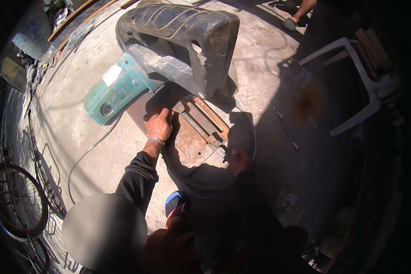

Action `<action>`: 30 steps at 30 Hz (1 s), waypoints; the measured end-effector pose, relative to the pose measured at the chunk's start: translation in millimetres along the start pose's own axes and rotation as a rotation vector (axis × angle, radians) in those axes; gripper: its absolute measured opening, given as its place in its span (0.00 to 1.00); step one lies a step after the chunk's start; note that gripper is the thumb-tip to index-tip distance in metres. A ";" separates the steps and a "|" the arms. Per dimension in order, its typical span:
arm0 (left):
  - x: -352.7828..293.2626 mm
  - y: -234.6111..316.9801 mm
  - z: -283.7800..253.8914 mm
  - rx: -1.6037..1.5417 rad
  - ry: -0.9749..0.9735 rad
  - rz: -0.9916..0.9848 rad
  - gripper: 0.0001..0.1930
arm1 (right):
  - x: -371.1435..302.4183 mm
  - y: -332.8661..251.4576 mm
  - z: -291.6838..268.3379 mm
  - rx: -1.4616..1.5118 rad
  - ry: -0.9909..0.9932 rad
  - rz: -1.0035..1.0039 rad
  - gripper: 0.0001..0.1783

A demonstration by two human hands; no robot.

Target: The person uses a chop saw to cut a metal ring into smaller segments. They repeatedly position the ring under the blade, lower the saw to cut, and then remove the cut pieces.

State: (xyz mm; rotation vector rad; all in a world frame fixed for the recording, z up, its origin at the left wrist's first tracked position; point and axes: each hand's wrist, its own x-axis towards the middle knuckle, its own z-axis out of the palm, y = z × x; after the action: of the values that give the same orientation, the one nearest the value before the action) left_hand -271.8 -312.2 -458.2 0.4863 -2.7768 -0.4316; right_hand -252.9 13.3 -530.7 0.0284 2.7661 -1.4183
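Note:
A chop saw with a teal motor housing [121, 93] and a large worn black handle [180, 27] stands in front of me. Its rusty base plate [185, 144] carries a metal vise [198, 119] and rests on a dark round support, perhaps a tyre [201, 185]. My left hand [158, 125], with a bracelet at the wrist, is at the plate's left edge beside the vise, fingers curled; what they grip is hidden. In shadow, my right hand [240, 160] is closed beside the vise's dark crank [225, 157]; its fingertips are too dark to make out.
A wrench [285, 128] lies on the concrete at right, near a white plastic chair [370, 86]. Another person's foot [289, 24] shows at the top. The saw's cable [89, 150] curves left. A bicycle wheel [18, 201] stands far left. A blurred patch covers the lower left.

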 end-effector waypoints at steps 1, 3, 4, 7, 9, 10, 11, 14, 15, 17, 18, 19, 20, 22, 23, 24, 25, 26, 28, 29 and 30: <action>-1.1 0.3 0.3 -0.006 -0.001 0.013 0.12 | -5.8 9.5 7.9 0.024 -0.006 0.016 0.11; -2.8 -2.1 -1.9 -0.012 0.003 0.033 0.12 | -19.2 21.9 26.4 0.078 -0.024 0.042 0.12; -2.7 -3.9 -4.3 0.007 0.000 0.022 0.12 | -22.3 22.7 30.4 0.041 -0.093 0.067 0.10; -2.8 0.1 -5.0 0.028 -0.028 -0.032 0.11 | -39.2 35.7 43.9 0.079 -0.137 0.097 0.10; 3.0 9.7 -2.9 0.005 -0.031 -0.003 0.10 | -46.2 77.0 70.1 0.226 0.021 0.020 0.11; 7.1 16.0 -1.8 -0.012 -0.031 0.012 0.10 | -47.4 80.1 69.6 0.243 0.081 -0.026 0.11; 2.5 7.8 -4.1 -0.001 -0.023 -0.004 0.10 | -61.5 40.8 56.0 0.172 0.056 -0.082 0.12; -2.2 2.6 -7.7 0.004 -0.008 -0.015 0.10 | -76.8 -20.0 24.7 -0.022 -0.073 -0.115 0.14; -2.7 0.0 -6.7 0.011 -0.008 -0.016 0.10 | -79.6 -19.8 24.2 -0.037 -0.118 -0.076 0.13; 1.9 4.1 -5.2 0.015 -0.014 -0.004 0.09 | -80.6 -26.0 20.7 -0.044 -0.101 -0.072 0.13; 1.9 5.4 -6.4 0.021 -0.021 -0.004 0.09 | -84.3 -37.4 15.7 -0.035 -0.055 -0.109 0.14; 1.5 5.9 -7.1 0.027 -0.028 -0.006 0.09 | -87.3 -48.3 8.7 -0.026 -0.009 -0.147 0.16; 0.8 5.0 -8.1 0.034 -0.027 -0.007 0.09 | -88.7 -60.8 -0.4 -0.020 -0.051 -0.126 0.16; 0.8 2.7 -7.3 0.046 -0.028 -0.007 0.09 | -86.3 -80.6 -13.5 -0.007 -0.132 -0.079 0.16; 0.9 3.4 -6.2 0.039 -0.025 -0.005 0.09 | -84.6 -78.4 -14.7 -0.030 -0.146 -0.073 0.17; 2.1 4.1 -5.5 0.032 -0.022 -0.003 0.09 | -82.4 -74.2 -15.7 -0.053 -0.160 -0.067 0.17; 2.5 4.7 -4.9 0.025 -0.019 -0.002 0.09 | -80.6 -71.8 -17.4 -0.075 -0.175 -0.061 0.17; 2.3 3.4 -4.7 0.028 -0.022 0.003 0.09 | -78.7 -71.8 -18.7 -0.054 -0.158 -0.039 0.17; 2.3 2.0 -4.5 0.036 -0.026 0.012 0.09 | -74.6 -72.6 -21.4 -0.011 -0.124 0.005 0.18; 1.6 1.7 -5.1 0.027 -0.035 0.002 0.10 | -73.9 -71.9 -19.5 -0.051 -0.075 -0.027 0.18; 1.1 1.1 -4.1 0.032 -0.036 0.005 0.10 | -73.2 -71.3 -17.1 -0.092 -0.026 -0.060 0.18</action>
State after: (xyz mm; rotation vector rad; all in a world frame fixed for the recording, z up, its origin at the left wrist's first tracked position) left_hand -271.8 -312.6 -453.8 0.4831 -2.8226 -0.3983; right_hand -182.3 -14.5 -460.1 -0.0756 2.8299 -1.2923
